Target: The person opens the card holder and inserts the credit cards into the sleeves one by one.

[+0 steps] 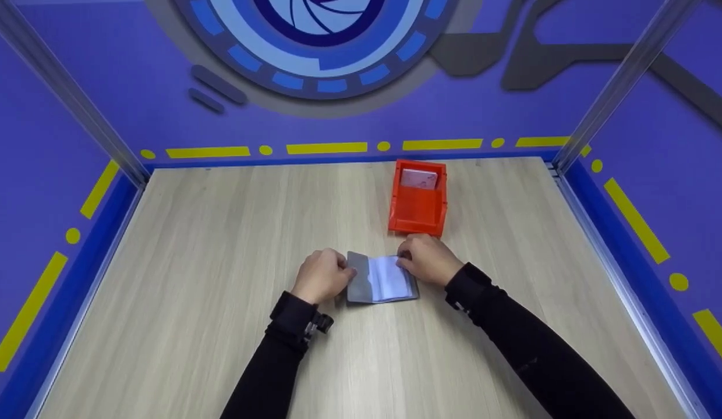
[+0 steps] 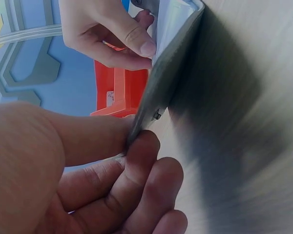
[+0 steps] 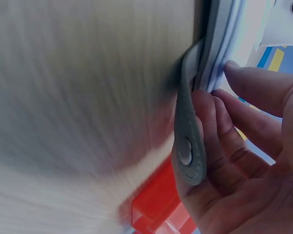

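Observation:
A grey card holder (image 1: 360,286) lies spread open between both hands, its clear plastic sleeves (image 1: 390,278) showing on the right half. My left hand (image 1: 321,276) pinches the edge of the left cover between thumb and fingers; the left wrist view shows that cover (image 2: 171,73) tilted up from the table. At the other side, my right hand (image 1: 429,259) pinches the sleeves and back cover at the right edge. A closing strap with a metal snap (image 3: 186,151) hangs loose beside the right fingers in the right wrist view.
Just beyond the right hand stands a red open-front bin (image 1: 419,212) with a pinkish-white card or packet (image 1: 418,178) at its back. The wood-grain table (image 1: 233,279) is bounded by blue-purple panels (image 1: 314,131) at the back and sides.

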`<state>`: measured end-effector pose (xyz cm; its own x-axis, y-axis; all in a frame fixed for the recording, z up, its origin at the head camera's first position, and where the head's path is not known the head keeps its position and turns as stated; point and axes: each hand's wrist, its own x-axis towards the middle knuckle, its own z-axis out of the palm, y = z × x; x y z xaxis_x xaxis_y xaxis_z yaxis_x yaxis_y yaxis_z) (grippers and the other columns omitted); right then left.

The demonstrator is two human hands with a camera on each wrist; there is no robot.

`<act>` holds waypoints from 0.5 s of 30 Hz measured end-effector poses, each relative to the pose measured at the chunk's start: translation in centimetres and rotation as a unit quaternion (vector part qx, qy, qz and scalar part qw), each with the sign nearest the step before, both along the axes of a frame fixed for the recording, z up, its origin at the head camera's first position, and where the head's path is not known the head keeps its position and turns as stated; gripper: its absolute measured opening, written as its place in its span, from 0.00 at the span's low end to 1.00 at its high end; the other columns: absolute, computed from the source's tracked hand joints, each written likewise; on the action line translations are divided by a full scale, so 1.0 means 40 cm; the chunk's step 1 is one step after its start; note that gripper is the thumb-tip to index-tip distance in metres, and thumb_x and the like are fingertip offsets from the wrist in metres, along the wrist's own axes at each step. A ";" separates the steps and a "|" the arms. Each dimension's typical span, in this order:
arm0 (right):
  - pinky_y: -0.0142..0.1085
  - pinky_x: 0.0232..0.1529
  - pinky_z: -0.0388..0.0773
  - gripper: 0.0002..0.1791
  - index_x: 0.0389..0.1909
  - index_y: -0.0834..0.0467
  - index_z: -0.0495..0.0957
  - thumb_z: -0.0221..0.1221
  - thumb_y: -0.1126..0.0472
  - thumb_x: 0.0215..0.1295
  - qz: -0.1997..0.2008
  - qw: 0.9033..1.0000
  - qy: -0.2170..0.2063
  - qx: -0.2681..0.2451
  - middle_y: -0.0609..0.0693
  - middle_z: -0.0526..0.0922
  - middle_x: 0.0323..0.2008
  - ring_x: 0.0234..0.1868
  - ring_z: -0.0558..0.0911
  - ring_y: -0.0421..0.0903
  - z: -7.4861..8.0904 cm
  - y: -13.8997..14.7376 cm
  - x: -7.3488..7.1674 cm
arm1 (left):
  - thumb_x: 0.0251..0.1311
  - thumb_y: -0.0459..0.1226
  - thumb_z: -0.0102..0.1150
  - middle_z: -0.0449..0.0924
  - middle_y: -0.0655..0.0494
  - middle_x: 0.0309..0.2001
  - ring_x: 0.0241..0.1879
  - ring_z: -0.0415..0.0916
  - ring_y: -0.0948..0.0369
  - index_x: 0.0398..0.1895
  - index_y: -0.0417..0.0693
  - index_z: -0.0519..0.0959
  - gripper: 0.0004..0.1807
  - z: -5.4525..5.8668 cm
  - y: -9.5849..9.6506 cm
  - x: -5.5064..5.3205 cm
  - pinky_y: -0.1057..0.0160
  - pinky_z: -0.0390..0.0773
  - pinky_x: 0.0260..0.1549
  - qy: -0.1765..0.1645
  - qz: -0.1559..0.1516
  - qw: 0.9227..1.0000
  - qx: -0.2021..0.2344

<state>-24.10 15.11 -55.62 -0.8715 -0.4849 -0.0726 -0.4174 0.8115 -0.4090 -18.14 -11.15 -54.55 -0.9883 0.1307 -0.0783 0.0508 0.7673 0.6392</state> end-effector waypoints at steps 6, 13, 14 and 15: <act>0.43 0.44 0.80 0.05 0.37 0.58 0.88 0.74 0.61 0.69 -0.001 1.000 0.010 -0.019 0.50 0.85 0.35 0.37 0.80 0.47 0.004 0.001 -0.001 | 0.70 0.42 0.71 0.70 0.65 0.16 0.19 0.68 0.62 0.15 0.56 0.73 0.24 0.002 0.002 -0.001 0.61 0.64 0.24 -0.012 -0.001 1.000 0.000; 0.43 0.43 0.84 0.03 0.35 0.59 0.90 0.70 0.64 0.70 0.024 0.998 0.048 -0.036 0.51 0.87 0.33 0.36 0.83 0.46 0.011 0.000 0.005 | 0.71 0.42 0.70 0.69 0.65 0.15 0.18 0.69 0.62 0.14 0.57 0.71 0.26 0.008 0.004 0.003 0.62 0.64 0.24 -0.010 0.001 1.000 0.000; 0.44 0.44 0.85 0.04 0.36 0.59 0.91 0.70 0.64 0.70 0.028 0.997 0.058 -0.041 0.51 0.89 0.34 0.37 0.85 0.47 0.014 0.000 0.007 | 0.72 0.41 0.70 0.68 0.65 0.15 0.18 0.69 0.62 0.14 0.57 0.70 0.26 0.009 0.004 0.004 0.62 0.64 0.24 -0.006 0.000 1.000 0.000; 0.45 0.45 0.87 0.04 0.37 0.59 0.92 0.70 0.64 0.70 0.033 0.996 0.068 -0.045 0.52 0.90 0.35 0.38 0.86 0.48 0.017 0.000 0.008 | 0.72 0.41 0.69 0.68 0.65 0.15 0.18 0.68 0.63 0.14 0.56 0.71 0.26 0.011 0.003 0.004 0.62 0.64 0.24 -0.004 -0.002 1.000 0.001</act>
<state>-23.76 15.10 -54.92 -0.8367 -0.5402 0.0905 -0.5248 0.7434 -0.4146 -17.97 -11.01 -54.12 -0.9872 0.1347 -0.0854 0.0491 0.7661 0.6408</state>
